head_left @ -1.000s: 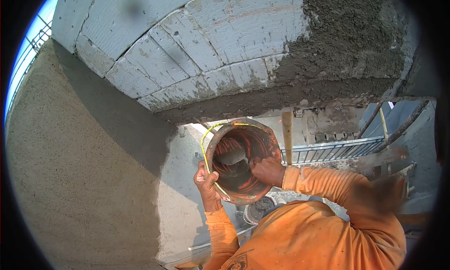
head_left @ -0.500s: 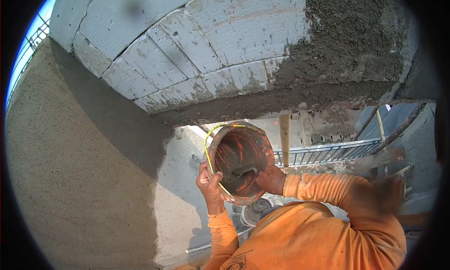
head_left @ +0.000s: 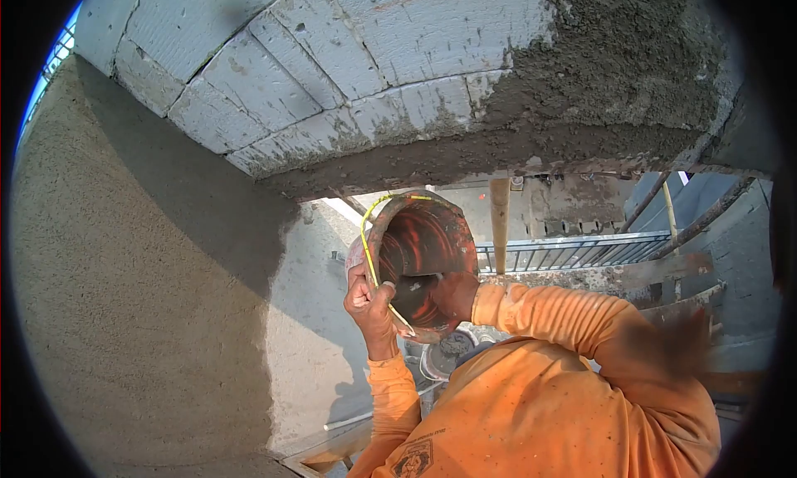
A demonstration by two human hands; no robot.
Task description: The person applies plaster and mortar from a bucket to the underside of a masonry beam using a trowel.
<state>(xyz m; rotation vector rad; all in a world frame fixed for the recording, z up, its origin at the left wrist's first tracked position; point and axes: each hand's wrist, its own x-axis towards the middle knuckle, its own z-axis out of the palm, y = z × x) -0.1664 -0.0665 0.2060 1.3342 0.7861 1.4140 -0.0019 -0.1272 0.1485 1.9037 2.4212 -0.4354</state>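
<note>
A dark, mortar-stained bucket [head_left: 459, 229] is tilted with its mouth toward me, its inner wall streaked orange-red. My left hand [head_left: 371, 310] is closed on its left rim, thumb over the yellow handle [head_left: 365, 244] that lies along the edge. My right hand [head_left: 454, 295] reaches inside the bucket, fingers curled around a trowel whose dark blade [head_left: 417, 287] points left. The trowel's grip is hidden in the fist. Inside the bucket, the bottom is in shadow, so its contents are hard to make out.
Ahead is a light block wall [head_left: 332, 71], partly coated with wet grey mortar [head_left: 614, 80]. A plastered wall [head_left: 149, 270] stands at left. Below are another bucket [head_left: 432, 363] holding grey mix, a wooden pole [head_left: 500, 225], a blue railing [head_left: 581, 251] and scaffold planks [head_left: 598, 277].
My right hand has moved further left and deeper into the bucket with the trowel. The bucket and both hands sit slightly higher in view; my left hand keeps its hold.
</note>
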